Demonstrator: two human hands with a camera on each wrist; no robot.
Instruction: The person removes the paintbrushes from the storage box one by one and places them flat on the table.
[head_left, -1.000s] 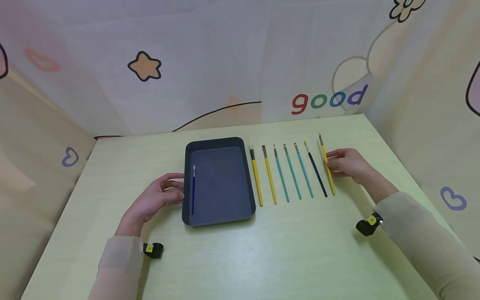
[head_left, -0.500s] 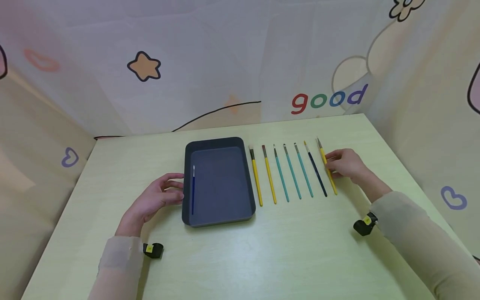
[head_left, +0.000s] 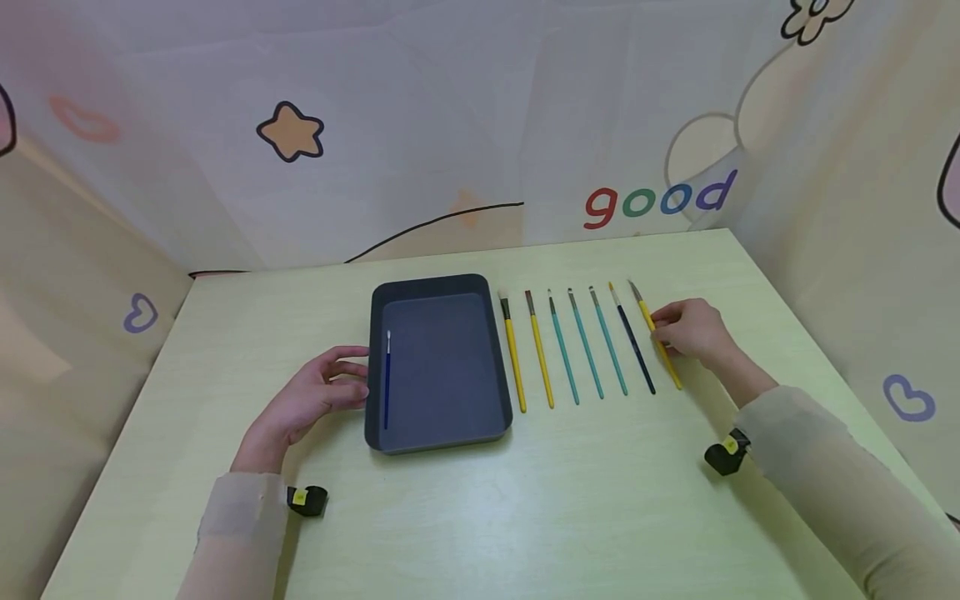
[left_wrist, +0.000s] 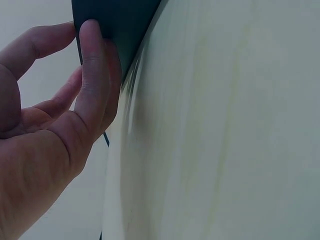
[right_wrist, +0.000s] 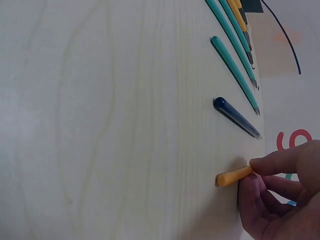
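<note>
Right hand pinches the outermost yellow brush at mid-shaft, thumb and fingertips closed round it. The brush lies at the right end of the row, slanted off the parallel of its neighbours. In the wrist view its handle end pokes out from under the fingers and seems close to the counter; cannot tell if it is lifted or resting. A mid-shaft grip likely gives balance and keeps the bristles untouched.

Left hand rests on the counter beside the tray, fingers relaxed and near straight. Wrist view shows the fingertips laid against the tray's outer left wall, not curled round it. Contact probably steadies the tray against sliding.

Tray: dark, rectangular, left of centre. One thin blue brush lies inside along its left wall, bristles toward the far end.

Rest of row, left to right, just beside the tray: two yellow brushes, three teal brushes, one navy brush. All lie flat, approx. parallel, bristles away from the person, evenly spaced and apart from each other. This layout keeps each one separately reachable.

Printed cloth backdrop behind, reading "good".
</note>
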